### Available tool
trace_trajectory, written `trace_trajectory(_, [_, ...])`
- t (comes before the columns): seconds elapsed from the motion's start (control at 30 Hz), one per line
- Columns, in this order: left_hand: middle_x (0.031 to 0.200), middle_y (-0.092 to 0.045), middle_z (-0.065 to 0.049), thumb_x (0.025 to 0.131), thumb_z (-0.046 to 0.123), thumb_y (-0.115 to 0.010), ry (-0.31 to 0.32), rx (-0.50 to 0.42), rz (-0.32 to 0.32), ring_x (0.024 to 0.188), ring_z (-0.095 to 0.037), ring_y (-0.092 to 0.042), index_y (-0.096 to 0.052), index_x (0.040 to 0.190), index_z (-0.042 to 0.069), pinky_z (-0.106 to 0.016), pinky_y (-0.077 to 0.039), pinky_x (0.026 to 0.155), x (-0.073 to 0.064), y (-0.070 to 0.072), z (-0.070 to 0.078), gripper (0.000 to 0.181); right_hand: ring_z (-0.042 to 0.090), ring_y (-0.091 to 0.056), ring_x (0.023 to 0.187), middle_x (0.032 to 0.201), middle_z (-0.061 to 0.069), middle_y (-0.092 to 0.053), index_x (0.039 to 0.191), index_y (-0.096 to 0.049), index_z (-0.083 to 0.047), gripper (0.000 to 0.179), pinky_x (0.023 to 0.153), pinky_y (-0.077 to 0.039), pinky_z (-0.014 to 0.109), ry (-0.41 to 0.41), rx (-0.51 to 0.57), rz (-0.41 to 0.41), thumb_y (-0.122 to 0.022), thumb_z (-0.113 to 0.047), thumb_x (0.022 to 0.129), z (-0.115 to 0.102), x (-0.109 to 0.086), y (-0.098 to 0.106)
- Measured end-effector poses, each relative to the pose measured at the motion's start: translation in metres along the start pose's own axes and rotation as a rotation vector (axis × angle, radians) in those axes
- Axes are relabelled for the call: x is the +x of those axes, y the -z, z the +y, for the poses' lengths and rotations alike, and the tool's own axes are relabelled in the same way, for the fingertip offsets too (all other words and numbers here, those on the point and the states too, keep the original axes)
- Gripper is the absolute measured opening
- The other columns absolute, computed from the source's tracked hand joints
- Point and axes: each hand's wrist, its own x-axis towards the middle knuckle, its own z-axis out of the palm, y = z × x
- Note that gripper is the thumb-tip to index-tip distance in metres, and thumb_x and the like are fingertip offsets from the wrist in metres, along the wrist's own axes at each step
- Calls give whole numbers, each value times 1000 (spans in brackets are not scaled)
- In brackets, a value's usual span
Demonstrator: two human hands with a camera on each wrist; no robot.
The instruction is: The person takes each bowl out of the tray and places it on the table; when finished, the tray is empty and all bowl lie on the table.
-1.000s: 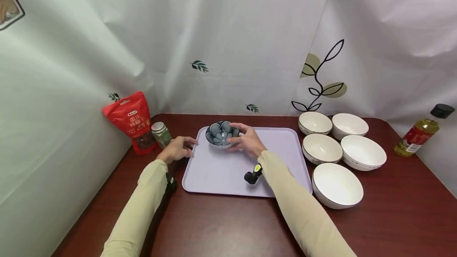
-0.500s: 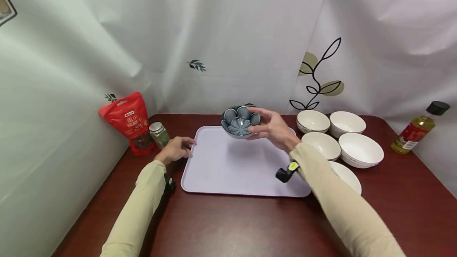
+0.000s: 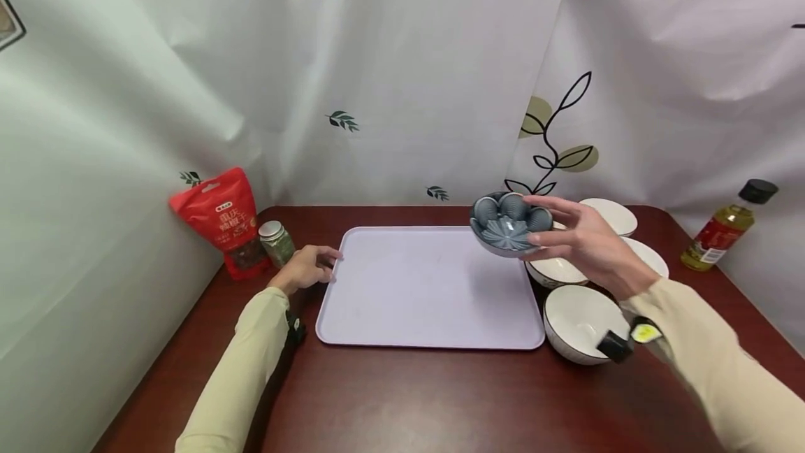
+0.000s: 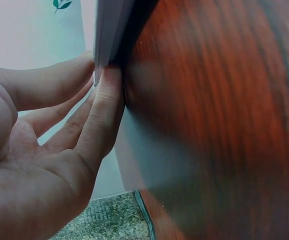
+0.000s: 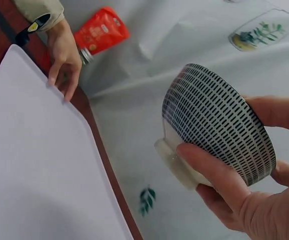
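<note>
My right hand (image 3: 581,240) holds a small bowl (image 3: 506,226) by its side, above the right end of the tray and the white bowls. Inside, the bowl has a dark blue-grey petal pattern. Its outside, in the right wrist view, carries rows of dark dashes, and its pale foot shows between my fingers. My left hand (image 3: 305,268) pinches the left rim of the pale lilac tray (image 3: 428,292). In the left wrist view, the tray's edge (image 4: 104,40) sits between thumb and fingers, close above the wooden table.
Several white bowls (image 3: 581,320) stand right of the tray, partly hidden by my right hand and the held bowl. An oil bottle (image 3: 723,233) is at the far right. A red pouch (image 3: 220,219) and a jar of green herbs (image 3: 277,243) stand at the left, near the cloth backdrop.
My right hand has lifted the patterned bowl off the tray and carried it right, to the tray's right end. The left hand stays at the tray's left rim.
</note>
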Motion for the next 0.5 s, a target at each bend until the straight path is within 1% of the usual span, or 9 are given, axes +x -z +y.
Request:
trace_trajectory(0.1, [106,-64,-21,82,-8,-69,-1,-3,3,82,-18,-61,-64,125,-4,-26,-51,73,0,-2,-2,44,24,-74,98,131,9,-55,147,-43,-5,60,85,-60,42,51,12,-48,-56,15,92,7,-28,26])
trace_trajectory(0.17, [106,-63,-20,82,-8,-69,2,-9,6,83,-18,-61,-65,125,-4,-26,-51,73,-1,-3,-3,44,25,-74,98,130,6,-59,146,-46,-8,58,85,-60,41,77,-15,-61,-51,16,93,16,-49,43])
trace_trajectory(0.23, [107,-63,-19,82,-8,-69,5,-17,3,82,-17,-61,-65,125,-3,-25,-51,72,-1,-5,-5,44,25,-74,99,130,4,-61,146,-48,-8,59,84,-60,43,110,-24,-70,-47,19,93,29,-71,60])
trace_trajectory(0.27, [107,-63,-20,81,-8,-69,0,-17,-2,82,-17,-61,-64,125,-4,-25,-51,72,-2,-5,-5,44,24,-74,100,131,3,-61,147,-47,-8,60,84,-60,44,123,-43,-63,-46,20,93,35,-82,68])
trace_trajectory(0.33, [107,-63,-20,81,-8,-70,0,-22,-4,81,-17,-61,-65,125,-4,-24,-51,71,-2,-5,-5,44,23,-73,103,134,1,-62,147,-47,-7,61,83,-60,45,144,-48,-49,-43,22,93,45,-101,82])
trace_trajectory(0.4, [107,-63,-21,81,-8,-70,-6,-20,-4,81,-17,-61,-64,125,-5,-24,-51,71,-1,-5,-5,44,23,-72,106,136,2,-62,148,-45,-4,63,82,-59,48,165,-12,-41,-39,25,92,52,-118,96])
trace_trajectory(0.5, [107,-64,-21,81,-9,-70,-13,-28,6,81,-17,-61,-64,125,-5,-25,-52,71,-1,-3,-4,45,23,-71,110,136,3,-63,149,-45,-4,64,83,-59,45,169,31,-5,-35,26,93,59,-137,112])
